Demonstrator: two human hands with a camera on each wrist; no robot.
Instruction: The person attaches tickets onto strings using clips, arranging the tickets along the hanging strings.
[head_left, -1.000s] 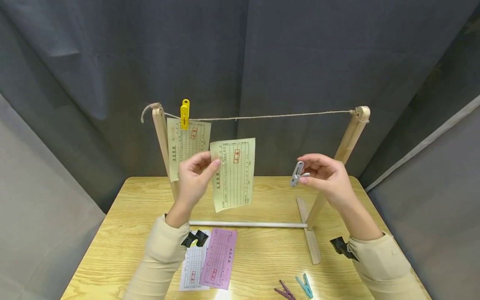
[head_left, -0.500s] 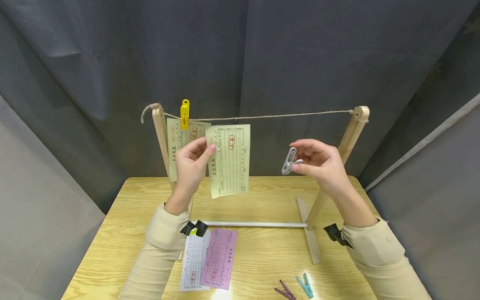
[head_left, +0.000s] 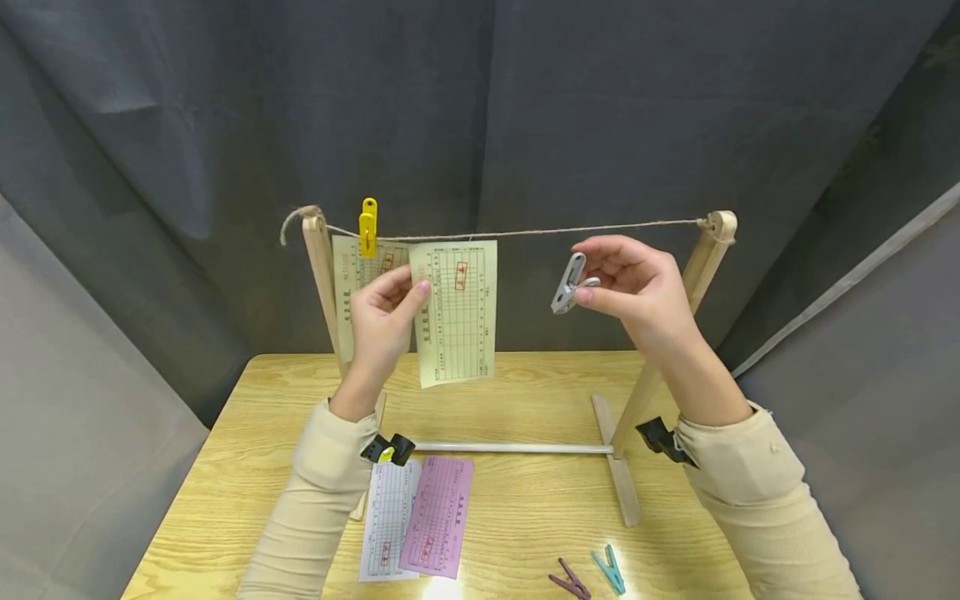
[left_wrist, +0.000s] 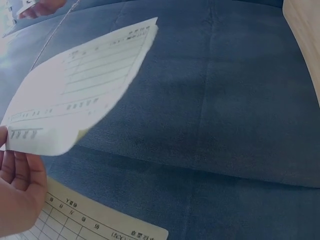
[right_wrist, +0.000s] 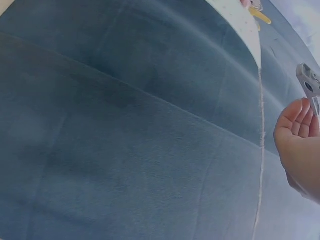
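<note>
My left hand (head_left: 384, 321) pinches the left edge of a pale yellow printed form (head_left: 457, 333) between thumb and fingers. The form hangs upright, its top edge right at the twine line (head_left: 555, 232) in the head view. A grey clothespin (head_left: 570, 283) sits between the thumb and fingers of my right hand (head_left: 633, 287), to the right of the form and just below the line. Behind my left hand, a second yellow form (head_left: 347, 292) hangs from the line by a yellow clothespin (head_left: 368, 227). In the left wrist view the held form (left_wrist: 75, 90) curves slightly.
Wooden posts (head_left: 708, 258) carry the twine, joined low down by a white rod (head_left: 510, 448). On the table (head_left: 525, 517) lie a white form (head_left: 390, 521), a pink form (head_left: 442, 517) overlapping it, a purple clothespin (head_left: 572, 579) and a teal clothespin (head_left: 609, 570). A dark curtain (head_left: 600, 108) hangs behind.
My left hand has raised the yellow form up to the twine and slightly left. The right hand, with the grey clothespin, has moved up and left toward the form.
</note>
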